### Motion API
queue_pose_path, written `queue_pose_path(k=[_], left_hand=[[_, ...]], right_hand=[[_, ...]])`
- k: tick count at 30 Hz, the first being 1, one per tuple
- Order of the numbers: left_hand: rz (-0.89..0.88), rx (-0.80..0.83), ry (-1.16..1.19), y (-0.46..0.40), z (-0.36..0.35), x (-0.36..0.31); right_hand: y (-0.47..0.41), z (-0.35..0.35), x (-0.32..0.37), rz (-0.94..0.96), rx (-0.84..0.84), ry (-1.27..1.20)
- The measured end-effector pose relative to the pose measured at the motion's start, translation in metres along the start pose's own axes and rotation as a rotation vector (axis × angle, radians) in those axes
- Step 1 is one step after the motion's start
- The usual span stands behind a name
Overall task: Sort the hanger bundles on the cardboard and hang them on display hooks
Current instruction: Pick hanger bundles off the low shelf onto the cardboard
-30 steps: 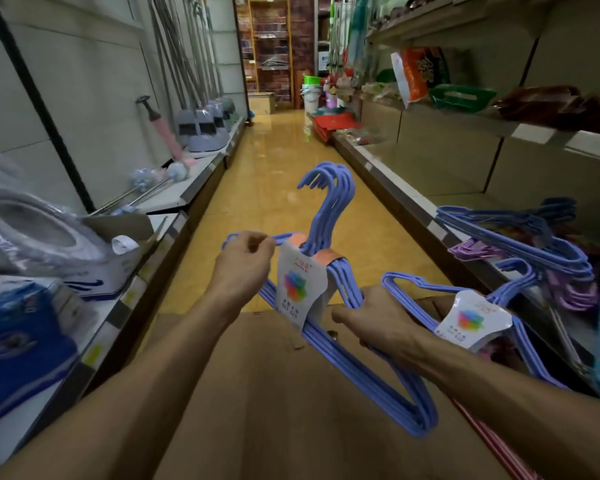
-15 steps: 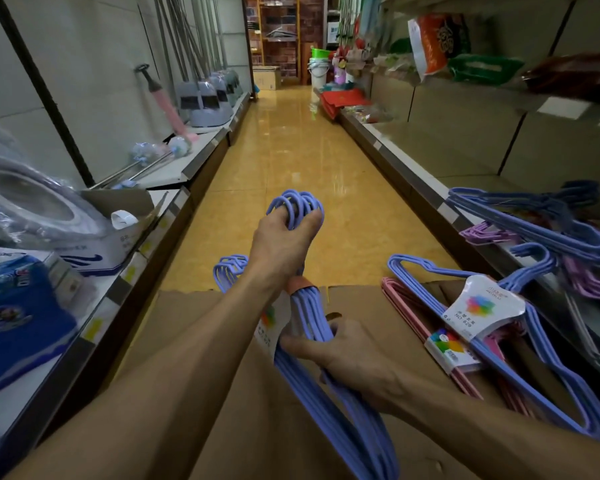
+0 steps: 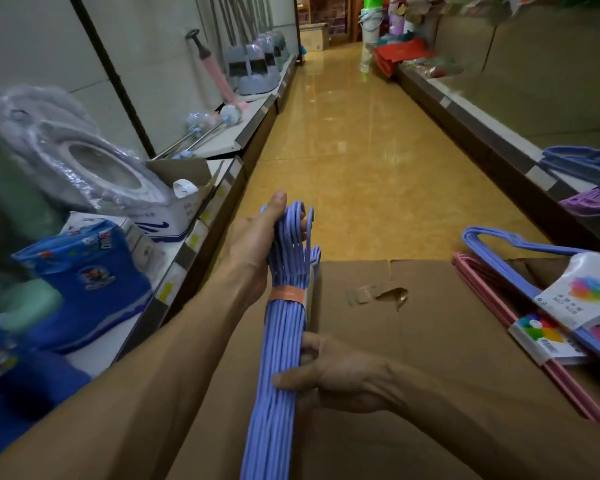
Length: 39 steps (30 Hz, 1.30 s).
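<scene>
I logged the flattened cardboard (image 3: 395, 341) carrying a second blue hanger bundle (image 3: 520, 252) and a pink bundle (image 3: 499, 317) at its right edge, while a torn-open box (image 3: 174, 188) on the left shelf (image 3: 194, 237) held a plastic-wrapped grey item (image 3: 84, 157). The left hand (image 3: 257, 244) was clenched round the hooks of the blue hanger bundle (image 3: 281, 341), which stood edge-on above the cardboard's left side, and the right hand (image 3: 329, 372) grasped its middle, thumb across the front. Against half a second earlier, I noted the bundle turned edge-on, its label no longer visible.
</scene>
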<state>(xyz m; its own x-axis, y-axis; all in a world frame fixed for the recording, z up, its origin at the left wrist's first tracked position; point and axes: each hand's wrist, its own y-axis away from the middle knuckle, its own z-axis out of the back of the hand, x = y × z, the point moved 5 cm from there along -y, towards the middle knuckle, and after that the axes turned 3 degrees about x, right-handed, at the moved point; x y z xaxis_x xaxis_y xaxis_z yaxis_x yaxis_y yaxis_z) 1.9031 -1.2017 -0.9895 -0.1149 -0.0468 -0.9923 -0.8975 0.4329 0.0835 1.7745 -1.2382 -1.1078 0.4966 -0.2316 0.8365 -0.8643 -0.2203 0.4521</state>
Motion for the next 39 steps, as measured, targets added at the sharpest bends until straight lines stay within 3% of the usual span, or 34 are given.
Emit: queue_pose_path(k=[8,18,21,26,34,39], left_hand=[[0.012,-0.170,-0.064,0.001,0.106,0.009],[0.061,-0.289,-0.560,0.003,0.199,0.013],[0.017,-0.333,-0.618,0.001,0.212,0.016],[-0.110,-0.262,-0.843,0.005,0.212,0.014],[-0.219,-0.379,-1.072,0.005,0.219,0.008],[-0.260,-0.397,-1.153,0.003,0.220,0.009]], right_hand=[[-0.082,-0.056,-0.020,0.068,0.035,0.083],[-0.156,-0.105,-0.035,0.118,-0.041,0.202],[-0.177,-0.109,-0.042,0.087,-0.119,0.222],[-0.199,-0.114,-0.043,0.131,-0.184,0.238],[-0.210,-0.120,-0.044,0.129,-0.151,0.448],[-0.203,-0.119,-0.045,0.101,-0.115,0.456]])
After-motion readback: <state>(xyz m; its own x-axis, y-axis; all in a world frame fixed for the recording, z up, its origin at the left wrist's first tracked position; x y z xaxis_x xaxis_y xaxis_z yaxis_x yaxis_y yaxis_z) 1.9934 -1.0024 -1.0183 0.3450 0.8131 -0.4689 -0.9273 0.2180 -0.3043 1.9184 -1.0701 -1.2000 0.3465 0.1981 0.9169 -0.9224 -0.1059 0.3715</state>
